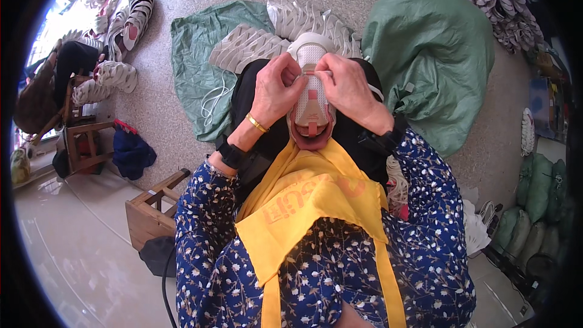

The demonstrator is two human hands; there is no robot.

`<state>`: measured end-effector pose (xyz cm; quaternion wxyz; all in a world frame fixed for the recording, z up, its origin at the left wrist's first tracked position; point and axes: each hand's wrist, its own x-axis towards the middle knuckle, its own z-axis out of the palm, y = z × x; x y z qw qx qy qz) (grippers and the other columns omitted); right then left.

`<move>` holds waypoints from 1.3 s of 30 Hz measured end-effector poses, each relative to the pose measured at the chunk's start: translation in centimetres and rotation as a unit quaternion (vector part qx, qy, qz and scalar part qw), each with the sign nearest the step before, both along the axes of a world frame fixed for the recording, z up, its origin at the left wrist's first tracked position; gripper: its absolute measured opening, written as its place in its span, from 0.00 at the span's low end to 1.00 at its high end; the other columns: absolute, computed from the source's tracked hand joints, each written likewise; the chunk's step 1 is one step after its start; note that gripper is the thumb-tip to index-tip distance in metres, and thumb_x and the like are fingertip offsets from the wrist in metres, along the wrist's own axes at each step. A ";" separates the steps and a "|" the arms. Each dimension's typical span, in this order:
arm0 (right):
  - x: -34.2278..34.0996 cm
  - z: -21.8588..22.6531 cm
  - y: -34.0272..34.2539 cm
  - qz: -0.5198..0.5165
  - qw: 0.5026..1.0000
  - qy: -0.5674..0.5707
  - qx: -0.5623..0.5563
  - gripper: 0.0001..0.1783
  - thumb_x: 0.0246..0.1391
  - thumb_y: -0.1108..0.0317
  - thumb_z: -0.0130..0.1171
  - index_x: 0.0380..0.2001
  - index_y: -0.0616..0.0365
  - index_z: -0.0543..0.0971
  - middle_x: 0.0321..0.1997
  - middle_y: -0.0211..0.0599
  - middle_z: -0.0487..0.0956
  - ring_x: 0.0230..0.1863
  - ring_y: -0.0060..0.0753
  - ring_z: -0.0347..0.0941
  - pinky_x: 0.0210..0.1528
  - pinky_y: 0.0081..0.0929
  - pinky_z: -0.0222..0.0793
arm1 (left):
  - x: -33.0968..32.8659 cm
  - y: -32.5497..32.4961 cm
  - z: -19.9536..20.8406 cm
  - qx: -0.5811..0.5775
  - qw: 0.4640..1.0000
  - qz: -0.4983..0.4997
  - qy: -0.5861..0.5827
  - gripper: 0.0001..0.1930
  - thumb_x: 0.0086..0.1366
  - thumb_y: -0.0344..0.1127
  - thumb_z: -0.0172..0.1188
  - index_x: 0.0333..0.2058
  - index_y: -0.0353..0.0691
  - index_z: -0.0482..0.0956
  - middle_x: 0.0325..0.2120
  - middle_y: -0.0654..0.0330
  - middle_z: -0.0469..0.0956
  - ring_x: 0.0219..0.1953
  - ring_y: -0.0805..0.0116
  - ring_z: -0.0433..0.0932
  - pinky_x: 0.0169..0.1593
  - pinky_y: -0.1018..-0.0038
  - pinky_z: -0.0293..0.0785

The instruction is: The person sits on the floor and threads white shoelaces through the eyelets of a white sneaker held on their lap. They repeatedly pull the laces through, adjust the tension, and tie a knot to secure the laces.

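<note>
A whitish shoe upper [308,109] with a perforated front and pink-red patches rests between my knees, its pink heel opening toward me. My left hand [274,88] is at its left edge, fingers curled and thumb and forefinger pinched together. On the opposite edge, my right hand [351,92] is pinched in the same way, level with the left. What the fingertips hold is too small to make out. A yellow apron [310,200] covers my lap just below the shoe upper.
Rows of nested pale shoe uppers [246,48] lie ahead on a green sheet [197,42], beside loose white laces [212,102]. A bulky green sack [434,54] stands right. Wooden stools [149,222] are on the left. More uppers [498,6] are piled far right.
</note>
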<state>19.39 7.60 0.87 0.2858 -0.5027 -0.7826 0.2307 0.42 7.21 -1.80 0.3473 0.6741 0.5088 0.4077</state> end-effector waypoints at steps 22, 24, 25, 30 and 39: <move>0.7 -0.9 0.3 0.061 0.998 0.002 0.020 0.07 0.60 0.69 0.59 0.37 0.59 0.73 0.35 0.50 0.79 0.39 0.58 0.78 0.39 0.48 0.74 | 0.3 0.5 -0.3 0.046 0.997 -0.063 -0.007 0.06 0.59 0.22 0.61 0.34 0.34 0.74 0.28 0.55 0.74 0.27 0.60 0.77 0.33 0.69 0.74; 0.8 -0.4 0.2 0.058 0.998 -0.008 0.012 0.08 0.59 0.69 0.60 0.38 0.60 0.73 0.35 0.50 0.79 0.39 0.58 0.79 0.39 0.48 0.74 | 0.1 0.9 -0.4 0.047 0.996 -0.079 -0.001 0.05 0.59 0.23 0.61 0.33 0.34 0.73 0.28 0.54 0.74 0.28 0.57 0.77 0.33 0.68 0.74; 0.9 -0.1 0.1 0.057 0.998 -0.013 0.008 0.08 0.59 0.69 0.60 0.38 0.60 0.73 0.35 0.51 0.80 0.39 0.58 0.79 0.40 0.48 0.74 | 0.0 1.1 -0.6 0.039 0.996 -0.079 -0.010 0.05 0.59 0.23 0.61 0.33 0.34 0.73 0.27 0.54 0.75 0.28 0.57 0.77 0.33 0.68 0.74; 2.1 1.2 -0.7 0.036 0.997 -0.059 -0.021 0.10 0.56 0.73 0.61 0.41 0.61 0.74 0.36 0.47 0.81 0.40 0.52 0.80 0.41 0.44 0.75 | -2.8 1.6 -2.3 -0.054 0.995 -0.059 -0.066 0.05 0.61 0.24 0.61 0.33 0.34 0.73 0.26 0.55 0.77 0.28 0.65 0.78 0.35 0.70 0.75; 3.1 1.2 -2.2 -0.001 0.994 -0.096 0.055 0.13 0.55 0.77 0.60 0.44 0.57 0.75 0.38 0.44 0.80 0.41 0.52 0.80 0.41 0.43 0.76 | -13.6 -1.2 -0.2 -0.237 0.953 0.008 -0.186 0.04 0.67 0.26 0.60 0.34 0.37 0.74 0.29 0.64 0.77 0.32 0.76 0.77 0.39 0.77 0.79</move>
